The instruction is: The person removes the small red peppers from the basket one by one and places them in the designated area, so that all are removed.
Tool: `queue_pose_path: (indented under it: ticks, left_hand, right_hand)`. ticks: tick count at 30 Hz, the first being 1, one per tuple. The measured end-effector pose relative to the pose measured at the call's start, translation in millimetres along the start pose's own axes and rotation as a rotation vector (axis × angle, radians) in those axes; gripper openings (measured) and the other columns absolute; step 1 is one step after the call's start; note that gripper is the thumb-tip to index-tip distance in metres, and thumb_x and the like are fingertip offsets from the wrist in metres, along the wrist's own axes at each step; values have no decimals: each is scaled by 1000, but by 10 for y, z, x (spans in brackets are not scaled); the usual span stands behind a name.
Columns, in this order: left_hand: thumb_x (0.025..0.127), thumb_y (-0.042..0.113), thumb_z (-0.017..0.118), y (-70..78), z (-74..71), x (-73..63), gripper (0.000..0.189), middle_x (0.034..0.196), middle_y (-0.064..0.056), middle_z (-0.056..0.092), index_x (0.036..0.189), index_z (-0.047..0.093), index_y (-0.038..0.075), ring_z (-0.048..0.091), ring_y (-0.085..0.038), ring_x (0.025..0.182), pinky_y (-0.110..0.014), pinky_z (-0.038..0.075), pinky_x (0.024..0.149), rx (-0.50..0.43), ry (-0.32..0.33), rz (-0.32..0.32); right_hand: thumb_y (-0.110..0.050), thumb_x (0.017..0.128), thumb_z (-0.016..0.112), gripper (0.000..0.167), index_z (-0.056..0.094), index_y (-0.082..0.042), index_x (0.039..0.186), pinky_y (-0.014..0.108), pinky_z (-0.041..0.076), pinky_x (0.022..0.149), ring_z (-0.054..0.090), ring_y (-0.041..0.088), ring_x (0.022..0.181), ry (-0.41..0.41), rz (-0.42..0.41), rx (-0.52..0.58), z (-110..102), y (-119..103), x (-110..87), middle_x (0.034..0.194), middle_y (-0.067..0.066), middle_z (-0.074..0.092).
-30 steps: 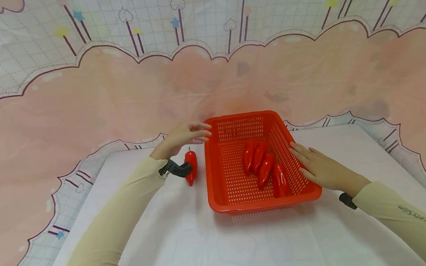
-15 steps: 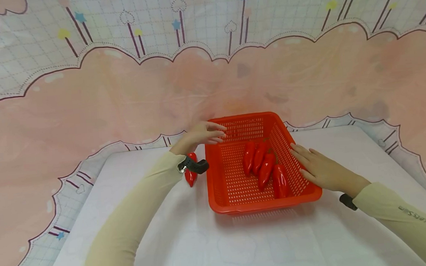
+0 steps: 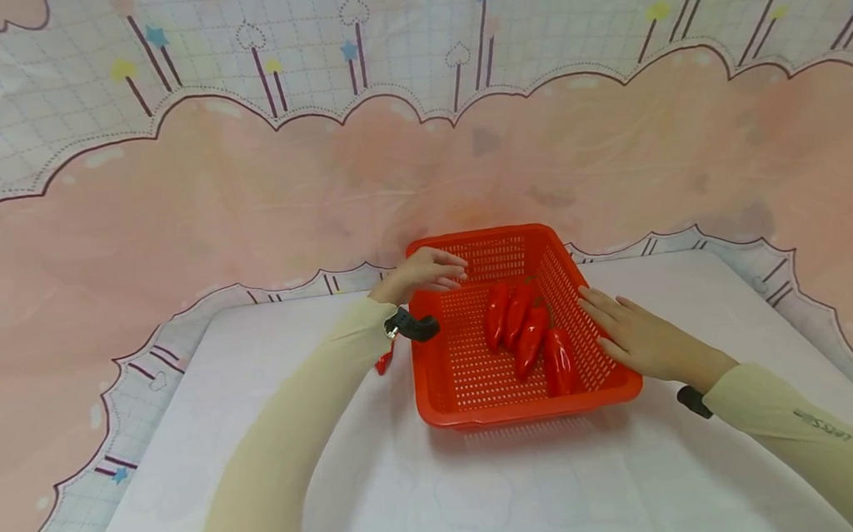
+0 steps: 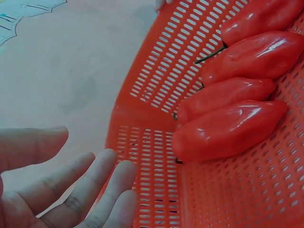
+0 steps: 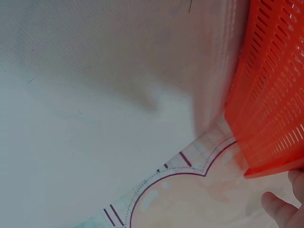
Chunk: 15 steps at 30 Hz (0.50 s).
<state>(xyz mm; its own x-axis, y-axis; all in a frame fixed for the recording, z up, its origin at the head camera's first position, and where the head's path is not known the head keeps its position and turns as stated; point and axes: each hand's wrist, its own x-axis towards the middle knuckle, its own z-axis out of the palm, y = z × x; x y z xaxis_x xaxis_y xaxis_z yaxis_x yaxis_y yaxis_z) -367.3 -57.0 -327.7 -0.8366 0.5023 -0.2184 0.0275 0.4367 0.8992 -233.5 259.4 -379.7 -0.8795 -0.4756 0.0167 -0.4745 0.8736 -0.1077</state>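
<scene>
A red plastic basket [image 3: 513, 414] with slotted walls stands on the table, and several glossy red peppers [image 3: 532, 341] lie along its right side. Over the basket's far left corner hovers my left hand [image 3: 427, 273], its fingers loosely bent and holding nothing. In the left wrist view that hand [image 4: 71, 194] is apart from the peppers [image 4: 228, 130]. My right hand [image 3: 638, 337] rests with extended fingers on the basket's right rim. One more red pepper [image 3: 385, 361] lies on the table left of the basket, mostly hidden behind my left wrist.
The white table [image 3: 534, 491] spreads around the basket. Behind it hangs a pink and white patterned cloth [image 3: 255, 196]. Dark bands [image 3: 412, 325] circle both wrists.
My left hand has moved right, from beside the basket's left rim to over its inside, and the wrist now covers most of the loose pepper. My right hand has stayed put.
</scene>
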Motion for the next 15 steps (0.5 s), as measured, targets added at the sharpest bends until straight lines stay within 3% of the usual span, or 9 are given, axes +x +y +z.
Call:
queue_pose_path:
  ticks: [15]
  left_hand:
    - [96,11,51,-173,160,204,38,128,-24,57,132,50,-4,56,-38,117,-42,45,101,-27,-33,-50]
  right_hand:
    - [-28,95,48,65,23,1,147,60,20,113,20,39,141,2,-3,7,-9,-4,-6,156,19,17]
